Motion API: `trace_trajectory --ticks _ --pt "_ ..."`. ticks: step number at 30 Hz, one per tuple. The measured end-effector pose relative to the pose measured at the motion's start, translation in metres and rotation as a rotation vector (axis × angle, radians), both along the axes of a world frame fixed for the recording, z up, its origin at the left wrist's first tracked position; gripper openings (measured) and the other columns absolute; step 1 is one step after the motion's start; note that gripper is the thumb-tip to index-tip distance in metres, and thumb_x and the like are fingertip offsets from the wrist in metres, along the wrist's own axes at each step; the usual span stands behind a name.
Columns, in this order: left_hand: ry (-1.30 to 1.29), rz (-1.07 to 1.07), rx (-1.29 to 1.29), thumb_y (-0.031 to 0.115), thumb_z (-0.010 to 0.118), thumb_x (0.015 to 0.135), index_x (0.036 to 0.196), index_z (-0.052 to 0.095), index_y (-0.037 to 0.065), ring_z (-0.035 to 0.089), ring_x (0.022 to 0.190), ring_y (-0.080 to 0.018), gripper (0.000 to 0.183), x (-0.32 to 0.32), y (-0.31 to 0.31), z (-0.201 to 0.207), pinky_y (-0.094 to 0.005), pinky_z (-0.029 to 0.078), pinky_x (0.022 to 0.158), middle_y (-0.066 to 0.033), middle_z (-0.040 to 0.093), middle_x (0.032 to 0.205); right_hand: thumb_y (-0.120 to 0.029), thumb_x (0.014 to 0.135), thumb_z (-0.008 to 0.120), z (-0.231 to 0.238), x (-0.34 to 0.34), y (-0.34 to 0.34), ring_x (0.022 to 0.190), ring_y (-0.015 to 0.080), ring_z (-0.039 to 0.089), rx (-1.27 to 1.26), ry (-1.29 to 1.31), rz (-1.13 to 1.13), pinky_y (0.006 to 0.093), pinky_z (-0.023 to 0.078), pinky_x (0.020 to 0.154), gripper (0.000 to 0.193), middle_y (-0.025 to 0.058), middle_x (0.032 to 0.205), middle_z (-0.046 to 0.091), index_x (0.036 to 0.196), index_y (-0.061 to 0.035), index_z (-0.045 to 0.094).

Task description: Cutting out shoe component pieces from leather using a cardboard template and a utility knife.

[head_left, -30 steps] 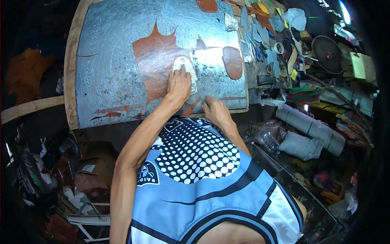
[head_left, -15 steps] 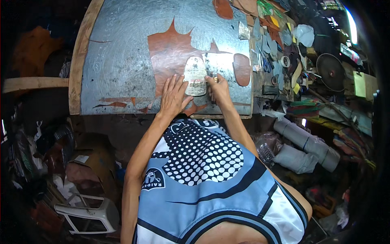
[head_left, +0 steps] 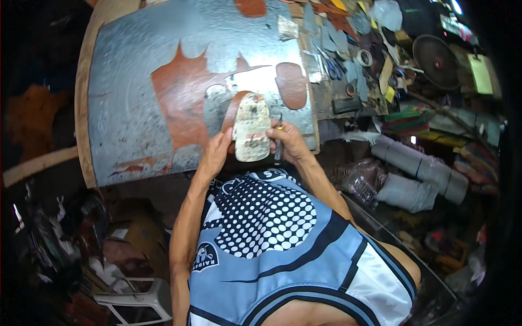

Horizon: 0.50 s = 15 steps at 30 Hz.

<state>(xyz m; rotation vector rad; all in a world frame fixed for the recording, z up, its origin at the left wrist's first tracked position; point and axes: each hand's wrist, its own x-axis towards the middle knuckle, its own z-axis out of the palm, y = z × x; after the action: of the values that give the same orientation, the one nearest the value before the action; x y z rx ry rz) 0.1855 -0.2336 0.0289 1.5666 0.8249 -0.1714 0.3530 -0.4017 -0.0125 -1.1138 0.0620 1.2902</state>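
A pale sole-shaped template (head_left: 251,128) lay on a brown leather piece (head_left: 185,98) near the tabletop's (head_left: 119,108) near edge. The left hand (head_left: 216,153) pressed its left edge, fingers flat, grasping nothing. The right hand (head_left: 291,142) was clenched around a slim pen-like tool (head_left: 279,142) just beside the template's right edge. A cut brown sole shape (head_left: 291,85) lay farther right; tools and scraps (head_left: 353,49) cluttered the far right.

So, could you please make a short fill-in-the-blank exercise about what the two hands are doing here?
1. The left hand presses a pale, sole-shaped ____ against the sheet.
2. The right hand holds a thin ____ beside the pattern.
3. The leather sheet under the pattern is reddish-____.

Missing words: pattern; pen; brown
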Motion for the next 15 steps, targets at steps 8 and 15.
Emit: trace_trajectory --ticks 8,15 --pt "-0.148 -0.152 0.579 0.000 0.054 0.085 0.124 0.058 0.000 0.063 0.107 -0.0341 0.039 0.045 0.021 0.000 -0.0394 0.048 0.094 -0.0218 0.066 0.112 -0.013 0.091 0.064 -0.028 0.009 -0.046 0.053 0.0097 0.057 -0.151 -0.196 0.128 0.0231 0.043 0.047 0.020 0.0023 0.068 0.061 0.104 0.0009 0.061" --pt "-0.024 -0.868 0.696 -0.003 0.061 0.080 0.116 0.064 0.001 0.067 0.103 -0.0331 0.036 0.209 0.045 0.044 -0.0407 0.052 0.091 -0.0188 0.071 0.107 -0.019 0.081 0.059 -0.015 0.024 -0.039 0.075 0.0314 0.067 -0.188 -0.554 0.384 0.0401 0.052 0.074 0.030 0.0238 0.082 0.068 0.099 0.0050 0.065"
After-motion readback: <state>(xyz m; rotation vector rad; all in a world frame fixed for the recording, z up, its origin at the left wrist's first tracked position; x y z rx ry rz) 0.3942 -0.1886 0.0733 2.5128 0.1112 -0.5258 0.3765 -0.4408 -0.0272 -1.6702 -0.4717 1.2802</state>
